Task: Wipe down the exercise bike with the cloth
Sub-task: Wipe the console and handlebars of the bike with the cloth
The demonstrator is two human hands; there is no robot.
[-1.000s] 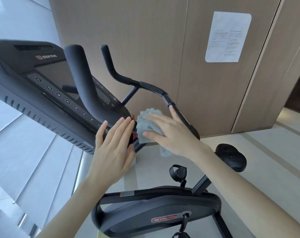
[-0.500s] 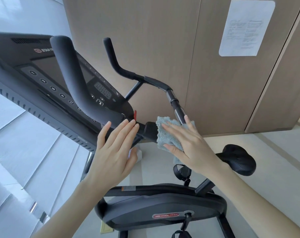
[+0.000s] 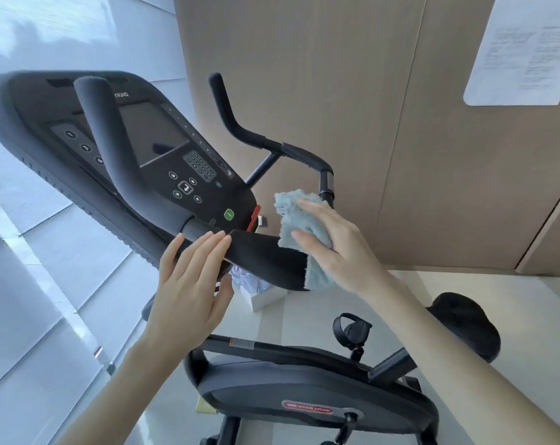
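Observation:
A black exercise bike (image 3: 304,390) stands below me, its console (image 3: 163,152) tilted at the upper left. The handlebar's padded centre section (image 3: 265,258) runs across the middle of the view. My right hand (image 3: 339,248) presses a light blue fluffy cloth (image 3: 296,220) against the right end of that section, fingers spread flat over the cloth. My left hand (image 3: 188,284) rests with straight fingers on the handlebar's left part, just under the console. The right handlebar arm (image 3: 240,126) rises behind the cloth. The black saddle (image 3: 464,322) is at the right.
A wood-panelled wall (image 3: 352,91) stands close behind the bike, with a printed paper sheet (image 3: 525,49) stuck at the upper right. A small white box (image 3: 265,297) sits on the pale floor under the handlebar. Glass panels (image 3: 31,284) line the left side.
My right hand has slid the cloth rightward along the handlebar, baring the black padded section. The left hand stayed on the bar near the console. The camera has come closer to the console.

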